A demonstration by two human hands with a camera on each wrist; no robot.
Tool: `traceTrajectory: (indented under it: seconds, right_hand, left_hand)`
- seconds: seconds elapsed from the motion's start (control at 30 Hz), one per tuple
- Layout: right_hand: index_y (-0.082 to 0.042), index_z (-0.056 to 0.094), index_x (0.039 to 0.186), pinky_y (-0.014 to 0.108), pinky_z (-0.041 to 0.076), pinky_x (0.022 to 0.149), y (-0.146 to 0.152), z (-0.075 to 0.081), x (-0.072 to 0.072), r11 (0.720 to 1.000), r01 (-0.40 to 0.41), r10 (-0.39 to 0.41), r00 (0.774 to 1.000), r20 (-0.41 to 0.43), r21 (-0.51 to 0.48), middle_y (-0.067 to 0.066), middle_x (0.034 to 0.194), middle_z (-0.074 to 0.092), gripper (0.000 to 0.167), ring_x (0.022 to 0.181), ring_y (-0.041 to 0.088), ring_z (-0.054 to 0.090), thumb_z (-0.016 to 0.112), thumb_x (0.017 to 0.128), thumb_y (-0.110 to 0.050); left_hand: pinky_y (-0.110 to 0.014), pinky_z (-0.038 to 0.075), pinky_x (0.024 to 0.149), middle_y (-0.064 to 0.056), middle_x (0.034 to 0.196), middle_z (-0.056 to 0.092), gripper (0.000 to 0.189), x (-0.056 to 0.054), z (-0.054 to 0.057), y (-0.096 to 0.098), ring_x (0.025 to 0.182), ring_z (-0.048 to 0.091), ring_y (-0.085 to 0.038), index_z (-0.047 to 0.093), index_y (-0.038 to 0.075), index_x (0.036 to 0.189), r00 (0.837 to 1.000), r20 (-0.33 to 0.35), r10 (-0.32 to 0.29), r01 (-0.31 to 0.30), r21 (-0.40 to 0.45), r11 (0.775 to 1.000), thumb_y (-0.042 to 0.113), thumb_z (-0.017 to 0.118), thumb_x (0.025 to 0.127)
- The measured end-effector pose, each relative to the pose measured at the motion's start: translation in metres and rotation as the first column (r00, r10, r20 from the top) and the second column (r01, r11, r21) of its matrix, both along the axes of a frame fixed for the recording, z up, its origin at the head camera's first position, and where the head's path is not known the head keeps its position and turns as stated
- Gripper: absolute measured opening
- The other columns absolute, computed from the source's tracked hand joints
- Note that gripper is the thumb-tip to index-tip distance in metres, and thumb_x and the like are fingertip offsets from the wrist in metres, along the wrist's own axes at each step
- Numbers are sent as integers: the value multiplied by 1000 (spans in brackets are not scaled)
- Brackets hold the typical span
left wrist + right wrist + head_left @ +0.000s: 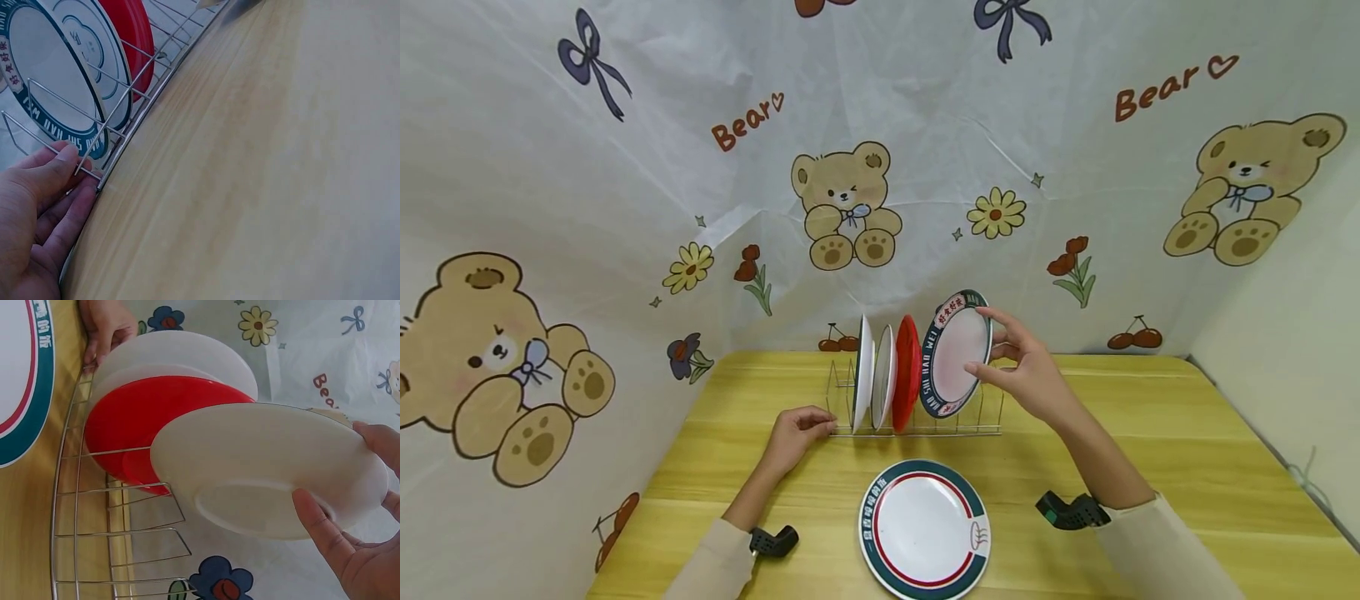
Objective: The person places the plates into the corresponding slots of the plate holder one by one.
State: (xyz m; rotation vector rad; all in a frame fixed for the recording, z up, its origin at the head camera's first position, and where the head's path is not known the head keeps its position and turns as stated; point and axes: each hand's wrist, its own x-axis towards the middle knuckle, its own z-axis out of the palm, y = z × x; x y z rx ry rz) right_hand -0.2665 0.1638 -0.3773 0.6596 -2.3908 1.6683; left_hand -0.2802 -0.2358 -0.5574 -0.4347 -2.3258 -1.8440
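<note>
Nearest, bottom centre, 1 green-rimmed plate (pixel 922 533) lies flat on the table (pixel 1165 433), and just beyond it the left hand (pixel 797 429) pinches the wire rack (pixel 76 535) at its left end, presumably steadying it. Mid-frame, 2 white plates (pixel 863 375) and 1 red plate (pixel 907 375) stand propped upright in it, while right of them the right hand (pixel 1026 367) grips a tilted blue-rimmed plate (pixel 955 358) at its right edge, leaving the lower rim finger-free.

Plates (pixel 884 379) block the rack's (pixel 955 432) left half; right-end slots (pixel 125 532) are free.
</note>
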Motion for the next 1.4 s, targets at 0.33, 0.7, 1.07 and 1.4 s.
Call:
traceTrajectory:
  seconds: [0.33, 0.7, 1.07, 1.4]
  right_hand:
    - [-26, 40, 155, 30, 58, 75, -13, -5, -14, 996, -34, 34, 999, 2, 83, 17, 109, 57, 81, 97, 31, 64, 83, 87, -15]
    - [-35, 44, 152, 37, 61, 64, -31, -1, -19, 985, -76, 77, 997, 5, 153, 15, 98, 58, 75, 85, 30, 66, 82, 88, -24]
    - [-28, 45, 153, 44, 62, 62, -44, -20, -19, 991, -93, 83, 991, 103, 92, 19, 105, 55, 71, 91, 34, 62, 79, 91, -20]
    - [-23, 40, 157, 40, 63, 65, -49, -31, -21, 994, -61, 56, 997, 51, 89, 22, 114, 57, 75, 94, 36, 64, 77, 92, -17]
  left_hand:
    - [-28, 61, 72, -12, 96, 76, 9, 0, 0, 0, 82, 73, -19, 78, 3, 98, 1000, -4, -4, 4, -8, 1000, 8, 77, 90]
    - [-28, 61, 72, -11, 95, 76, 9, -1, -3, -2, 82, 73, -19, 78, 4, 97, 1000, -7, -7, 7, -3, 1000, 8, 77, 90]
    - [-27, 60, 71, -11, 94, 76, 8, -2, -2, -1, 81, 72, -17, 78, 3, 97, 1000, -31, -4, 4, -21, 1000, 8, 77, 90]
    - [-29, 61, 72, -16, 95, 76, 10, -2, -1, -2, 82, 73, -23, 77, 0, 99, 999, -29, -20, 19, -17, 1000, 6, 76, 91]
